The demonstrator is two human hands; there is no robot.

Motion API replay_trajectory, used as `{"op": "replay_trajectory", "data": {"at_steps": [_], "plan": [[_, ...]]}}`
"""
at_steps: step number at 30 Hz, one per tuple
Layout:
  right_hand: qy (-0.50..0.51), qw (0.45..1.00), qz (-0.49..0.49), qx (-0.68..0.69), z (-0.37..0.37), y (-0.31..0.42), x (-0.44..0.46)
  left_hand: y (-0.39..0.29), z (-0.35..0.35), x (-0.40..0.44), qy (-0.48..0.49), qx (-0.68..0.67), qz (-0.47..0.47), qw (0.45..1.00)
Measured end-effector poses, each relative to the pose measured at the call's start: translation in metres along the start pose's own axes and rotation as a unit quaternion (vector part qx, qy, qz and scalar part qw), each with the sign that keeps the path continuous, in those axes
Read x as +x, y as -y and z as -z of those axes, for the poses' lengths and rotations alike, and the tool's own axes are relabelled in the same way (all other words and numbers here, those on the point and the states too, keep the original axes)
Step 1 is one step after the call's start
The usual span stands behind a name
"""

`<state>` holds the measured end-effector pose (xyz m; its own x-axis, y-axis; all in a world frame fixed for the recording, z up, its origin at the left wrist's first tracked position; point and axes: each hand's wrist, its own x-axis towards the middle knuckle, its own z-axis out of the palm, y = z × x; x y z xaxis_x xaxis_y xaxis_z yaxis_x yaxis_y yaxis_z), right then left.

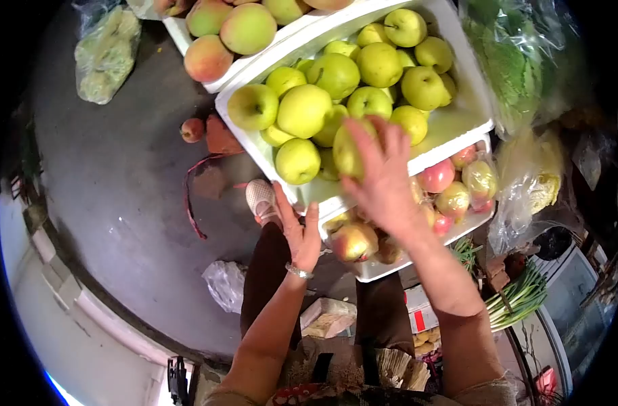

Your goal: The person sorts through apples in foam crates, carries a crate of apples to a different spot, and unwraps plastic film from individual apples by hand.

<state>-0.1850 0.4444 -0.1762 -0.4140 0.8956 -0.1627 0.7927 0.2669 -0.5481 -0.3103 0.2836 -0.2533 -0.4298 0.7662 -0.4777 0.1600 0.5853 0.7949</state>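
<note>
A white foam box [472, 123] full of yellow-green apples [305, 110] lies tilted in front of me. My right hand [384, 172] reaches over its near side, fingers and thumb curved around one yellow-green apple [347, 150]; the fingers are slightly blurred and cover part of the fruit. At the box's near left corner is my left hand [300, 237], its thumb and fingers on either side of the corner, gripping it. A bracelet circles the left wrist. Below the box's near edge, a second white tray [376, 272] holds red-and-yellow fruit [355, 242], some of it wrapped.
Peaches [248, 29] fill another box beyond the apples. Bagged leafy greens [518, 74] stand at right, with green onions [522, 298] below. On the floor lie a brick piece [222, 137], a single fruit [192, 130], a red strap [189, 196] and a clear plastic bag [226, 285].
</note>
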Motion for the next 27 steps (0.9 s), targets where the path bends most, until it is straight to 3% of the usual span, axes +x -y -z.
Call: {"op": "replay_trajectory", "data": {"at_steps": [1,3,7,9,10,13,16,18,23,27], "plan": [[0.034,0.999,-0.002,-0.023,-0.005,0.005,-0.01,-0.006,0.001,-0.001,0.008,0.007,0.04,0.999],[0.083,0.996,-0.01,0.008,-0.018,0.01,-0.027,-0.007,-0.002,0.002,0.001,-0.131,0.029,0.991],[0.083,0.997,0.007,-0.001,-0.033,0.011,-0.031,-0.01,0.001,0.003,0.02,-0.083,0.018,0.996],[0.113,0.986,0.0,0.122,-0.017,0.003,-0.024,-0.01,-0.001,0.002,0.025,-0.09,0.025,0.995],[0.09,0.985,-0.033,0.147,-0.011,-0.009,-0.016,-0.01,-0.002,0.003,0.02,-0.071,0.025,0.997],[-0.136,0.99,-0.04,-0.009,0.012,-0.068,0.009,-0.014,-0.001,0.006,0.014,-0.048,0.021,0.999],[-0.18,0.977,-0.11,-0.04,0.023,-0.108,0.042,-0.017,0.0,0.004,0.014,0.029,0.024,0.999],[-0.144,0.954,-0.263,0.007,0.014,-0.124,0.058,-0.017,-0.002,0.005,0.01,0.019,0.026,0.999],[-0.19,0.957,-0.205,0.076,-0.008,-0.144,0.057,-0.018,-0.001,0.006,0.012,-0.026,0.036,0.999],[-0.185,0.977,-0.098,0.037,0.015,-0.088,0.033,-0.019,-0.003,0.004,0.007,-0.039,0.05,0.998]]}}
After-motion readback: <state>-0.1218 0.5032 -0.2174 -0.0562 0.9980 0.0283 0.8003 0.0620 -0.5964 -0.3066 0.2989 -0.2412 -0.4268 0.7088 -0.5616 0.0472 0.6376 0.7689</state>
